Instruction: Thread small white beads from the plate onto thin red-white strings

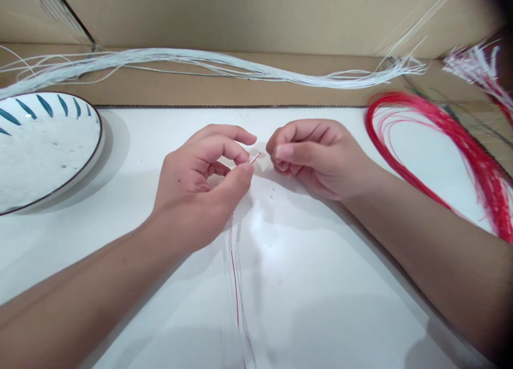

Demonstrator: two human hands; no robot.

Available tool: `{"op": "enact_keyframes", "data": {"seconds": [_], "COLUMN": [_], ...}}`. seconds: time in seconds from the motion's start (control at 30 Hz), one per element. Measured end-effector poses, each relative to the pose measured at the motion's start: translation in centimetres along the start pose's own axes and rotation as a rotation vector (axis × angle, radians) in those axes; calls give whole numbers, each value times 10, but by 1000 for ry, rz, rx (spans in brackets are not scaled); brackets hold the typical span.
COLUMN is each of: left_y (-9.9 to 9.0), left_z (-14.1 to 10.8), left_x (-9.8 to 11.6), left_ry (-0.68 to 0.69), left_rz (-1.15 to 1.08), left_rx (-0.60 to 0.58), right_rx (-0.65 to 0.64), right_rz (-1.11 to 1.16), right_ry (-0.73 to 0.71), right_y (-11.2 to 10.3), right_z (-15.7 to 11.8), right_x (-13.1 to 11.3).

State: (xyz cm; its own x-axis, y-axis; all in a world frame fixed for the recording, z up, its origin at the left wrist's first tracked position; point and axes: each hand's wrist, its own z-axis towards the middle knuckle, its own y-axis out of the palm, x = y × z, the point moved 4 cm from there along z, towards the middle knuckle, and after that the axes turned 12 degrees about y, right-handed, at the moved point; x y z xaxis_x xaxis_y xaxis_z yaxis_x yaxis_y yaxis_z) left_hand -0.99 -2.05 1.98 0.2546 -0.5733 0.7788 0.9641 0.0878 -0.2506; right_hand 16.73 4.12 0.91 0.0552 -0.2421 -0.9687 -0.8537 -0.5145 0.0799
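Observation:
Near the middle of the white tabletop, my left hand [204,182] pinches a thin red wire [235,283] and a thin white wire [245,326] between thumb and forefinger. Their short ends [255,157] poke out past the fingertips, side by side. Below the hand, both wires trail down towards the bottom edge of the view. Just to the right is my right hand [316,158], closed with the thumb pressed on the curled forefinger. Its fingertips are close to the wire ends but apart from them. Whatever it may hold is hidden.
A white plate [52,166] with blue-green leaf marks stands at the left. A long bundle of white wires [224,62] lies along the cardboard [240,94] at the back. To the right are a looped red wire bundle [476,166] and a bunch with white tips [475,64].

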Motion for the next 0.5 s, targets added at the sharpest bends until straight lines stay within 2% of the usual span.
{"op": "enact_keyframes", "data": {"seconds": [0.07,0.17,0.3,0.5], "left_y": [0,1,3,2], "left_z": [-1,-2,-2,-1], "left_x": [1,3,7,7], "left_ry": [28,42,82,88], "left_rz": [-15,-11,-5,-2], "left_rx": [1,-22,-66,-84], "right_rx": [-35,-153,-250,-324], "right_rz": [187,295,331,326], "right_ry": [63,140,181,138], "right_y": [5,15,19,21], "right_z": [0,-2,-4,-3], "right_x": [2,3,6,11]}}
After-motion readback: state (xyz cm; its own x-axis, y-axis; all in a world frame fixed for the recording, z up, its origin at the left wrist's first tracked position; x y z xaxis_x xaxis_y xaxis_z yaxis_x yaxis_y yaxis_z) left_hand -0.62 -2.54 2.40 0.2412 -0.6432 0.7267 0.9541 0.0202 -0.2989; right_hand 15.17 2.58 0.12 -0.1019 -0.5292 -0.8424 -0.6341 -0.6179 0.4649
